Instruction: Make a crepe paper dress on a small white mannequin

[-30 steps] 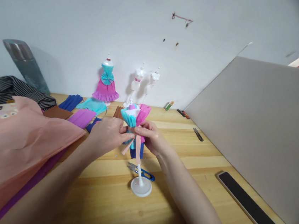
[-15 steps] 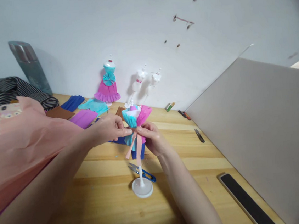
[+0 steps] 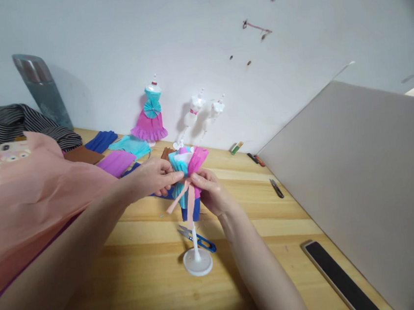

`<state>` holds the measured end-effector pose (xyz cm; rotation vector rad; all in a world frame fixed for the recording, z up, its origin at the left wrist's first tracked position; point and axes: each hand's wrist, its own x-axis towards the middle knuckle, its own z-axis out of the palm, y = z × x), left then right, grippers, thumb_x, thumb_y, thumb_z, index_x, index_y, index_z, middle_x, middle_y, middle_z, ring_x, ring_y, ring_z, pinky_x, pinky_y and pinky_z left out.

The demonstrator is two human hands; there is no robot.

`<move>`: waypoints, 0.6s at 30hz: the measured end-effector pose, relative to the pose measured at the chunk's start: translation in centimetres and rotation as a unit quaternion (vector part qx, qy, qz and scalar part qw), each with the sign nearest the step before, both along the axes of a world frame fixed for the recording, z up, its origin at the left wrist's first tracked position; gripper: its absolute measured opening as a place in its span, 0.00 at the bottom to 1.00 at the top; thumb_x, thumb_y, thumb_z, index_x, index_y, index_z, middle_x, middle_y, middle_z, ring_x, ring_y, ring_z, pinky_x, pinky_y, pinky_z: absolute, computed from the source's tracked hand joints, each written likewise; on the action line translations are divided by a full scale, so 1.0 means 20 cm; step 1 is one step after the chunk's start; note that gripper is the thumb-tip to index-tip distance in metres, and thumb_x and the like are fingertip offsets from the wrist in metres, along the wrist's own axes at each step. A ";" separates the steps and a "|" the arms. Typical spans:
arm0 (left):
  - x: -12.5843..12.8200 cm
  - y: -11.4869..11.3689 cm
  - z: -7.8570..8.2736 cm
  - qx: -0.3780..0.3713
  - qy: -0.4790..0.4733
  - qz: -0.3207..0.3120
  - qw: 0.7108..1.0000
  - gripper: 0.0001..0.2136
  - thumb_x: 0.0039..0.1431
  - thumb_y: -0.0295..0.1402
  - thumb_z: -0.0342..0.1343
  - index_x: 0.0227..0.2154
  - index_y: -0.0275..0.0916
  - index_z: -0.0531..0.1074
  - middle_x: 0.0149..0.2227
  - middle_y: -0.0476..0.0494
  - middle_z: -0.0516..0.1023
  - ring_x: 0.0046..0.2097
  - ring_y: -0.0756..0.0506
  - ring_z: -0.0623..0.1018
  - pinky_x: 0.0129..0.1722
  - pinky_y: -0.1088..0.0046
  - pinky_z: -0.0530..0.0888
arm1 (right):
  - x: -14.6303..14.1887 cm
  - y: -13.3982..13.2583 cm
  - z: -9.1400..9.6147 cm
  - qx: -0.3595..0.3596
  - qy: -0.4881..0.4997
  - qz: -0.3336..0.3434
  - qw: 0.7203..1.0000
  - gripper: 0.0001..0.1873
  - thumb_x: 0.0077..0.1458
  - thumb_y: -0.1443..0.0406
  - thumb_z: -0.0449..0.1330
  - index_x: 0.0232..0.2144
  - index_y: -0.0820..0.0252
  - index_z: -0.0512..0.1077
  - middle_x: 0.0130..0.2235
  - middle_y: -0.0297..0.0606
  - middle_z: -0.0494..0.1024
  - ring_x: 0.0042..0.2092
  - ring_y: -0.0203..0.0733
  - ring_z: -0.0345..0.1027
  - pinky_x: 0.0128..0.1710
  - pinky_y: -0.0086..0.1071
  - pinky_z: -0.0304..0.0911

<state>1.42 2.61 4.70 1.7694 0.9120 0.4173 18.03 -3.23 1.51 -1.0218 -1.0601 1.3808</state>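
Observation:
A miniature dress form (image 3: 198, 264) stands on a round white base, wrapped in turquoise, pink and blue crepe paper. A narrow peach paper strip (image 3: 191, 203) circles its waist, knotted in front with two ends hanging. My left hand (image 3: 155, 177) pinches the turquoise paper (image 3: 180, 163) at the left of the waist, thumb in front, other fingers partly hidden behind. On the other side, my right hand (image 3: 209, 188) grips the form's waist, its thumb pressed beside the knot under the pink paper (image 3: 197, 160). Blue-handled thread snips (image 3: 205, 244) lie behind the stand.
A finished dressed form (image 3: 151, 124) and two bare white forms (image 3: 195, 106) stand against the wall. Coloured paper pieces (image 3: 117, 163) and a large peach sheet (image 3: 42, 207) lie left. A bottle (image 3: 43, 91) leans behind them. Dark snips (image 3: 276, 188) and a long black-topped bar (image 3: 340, 276) lie right.
My left thumb has shifted slightly up from the knot onto the turquoise paper. The left strip end now swings farther out to the left. My right hand stays at the waist.

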 end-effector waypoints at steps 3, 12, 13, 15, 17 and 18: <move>0.00 0.00 0.00 -0.006 0.005 0.009 1.000 0.15 0.51 0.45 0.58 0.24 0.35 0.69 0.21 0.51 0.71 0.23 0.52 0.73 0.23 0.77 0.71 | 0.00 0.00 0.00 -0.006 0.001 -0.007 1.000 0.20 0.34 0.51 0.70 0.21 0.61 0.75 0.21 0.33 0.72 0.24 0.36 0.60 0.25 0.29 0.56; 0.01 0.02 -0.05 0.043 0.027 -0.008 0.999 0.17 0.46 0.48 0.60 0.23 0.37 0.67 0.19 0.49 0.72 0.23 0.49 0.74 0.21 0.76 0.69 | 0.01 0.03 -0.04 -0.044 0.026 -0.055 0.997 0.21 0.33 0.49 0.70 0.19 0.59 0.71 0.20 0.31 0.70 0.23 0.36 0.57 0.25 0.31 0.52; 0.01 0.02 -0.05 0.047 0.028 -0.010 0.998 0.17 0.46 0.48 0.60 0.23 0.37 0.67 0.19 0.49 0.73 0.23 0.49 0.75 0.21 0.76 0.69 | 0.01 0.03 -0.04 -0.047 0.025 -0.053 0.997 0.22 0.33 0.48 0.70 0.19 0.58 0.71 0.20 0.31 0.70 0.24 0.36 0.57 0.25 0.31 0.53; 0.01 0.02 -0.06 0.052 0.030 -0.012 0.998 0.18 0.47 0.48 0.59 0.23 0.37 0.67 0.20 0.48 0.73 0.24 0.48 0.75 0.22 0.75 0.70 | 0.02 0.03 -0.04 -0.048 0.024 -0.050 0.997 0.23 0.33 0.47 0.70 0.19 0.59 0.71 0.20 0.32 0.70 0.24 0.36 0.57 0.26 0.32 0.53; 0.01 0.02 -0.06 0.055 0.036 -0.010 0.998 0.18 0.48 0.49 0.58 0.23 0.36 0.68 0.20 0.47 0.74 0.24 0.48 0.76 0.22 0.75 0.70 | 0.02 0.03 -0.05 -0.048 0.025 -0.048 0.997 0.23 0.34 0.47 0.70 0.19 0.58 0.70 0.21 0.31 0.70 0.24 0.36 0.57 0.26 0.32 0.53; 0.01 0.02 -0.06 0.054 0.042 -0.008 0.998 0.19 0.48 0.50 0.57 0.23 0.36 0.69 0.20 0.46 0.74 0.23 0.47 0.76 0.22 0.75 0.70 | 0.02 0.03 -0.05 -0.048 0.026 -0.047 0.997 0.23 0.34 0.47 0.69 0.19 0.58 0.70 0.20 0.31 0.70 0.24 0.36 0.57 0.26 0.32 0.53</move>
